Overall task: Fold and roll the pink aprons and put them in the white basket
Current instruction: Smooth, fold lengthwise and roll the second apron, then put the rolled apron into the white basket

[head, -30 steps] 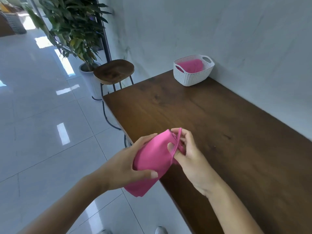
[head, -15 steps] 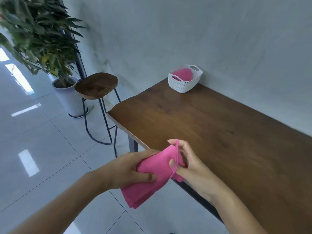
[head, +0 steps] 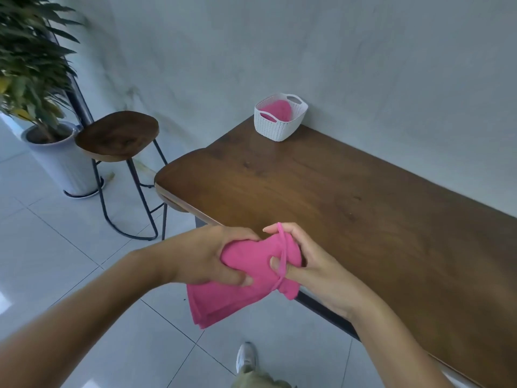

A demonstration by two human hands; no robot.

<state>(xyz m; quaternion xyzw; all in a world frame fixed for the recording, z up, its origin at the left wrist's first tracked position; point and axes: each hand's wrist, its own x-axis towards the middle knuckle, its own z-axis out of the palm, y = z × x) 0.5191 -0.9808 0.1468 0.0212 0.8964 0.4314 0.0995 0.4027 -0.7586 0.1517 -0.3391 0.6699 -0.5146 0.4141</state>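
A folded pink apron [head: 246,281] hangs in the air at the near left edge of the brown wooden table [head: 335,197]. My left hand [head: 207,256] grips its upper left part, thumb across the front. My right hand [head: 305,256] holds the apron's right end, with a thin pink strap looped over its fingers. The apron's lower end droops toward the floor. The white basket [head: 279,117] stands at the table's far corner by the wall, with a rolled pink apron [head: 277,111] inside it.
A wooden stool [head: 117,137] on black metal legs stands left of the table. Behind it is a potted plant in a white pot [head: 63,163]. A grey wall runs along the table's far side. My shoe [head: 245,357] shows on the tiled floor.
The view has swung right and pulled back, so the basket now appears farther off. Both hands have kept hold of the apron, and the left hand has closed tighter round it.
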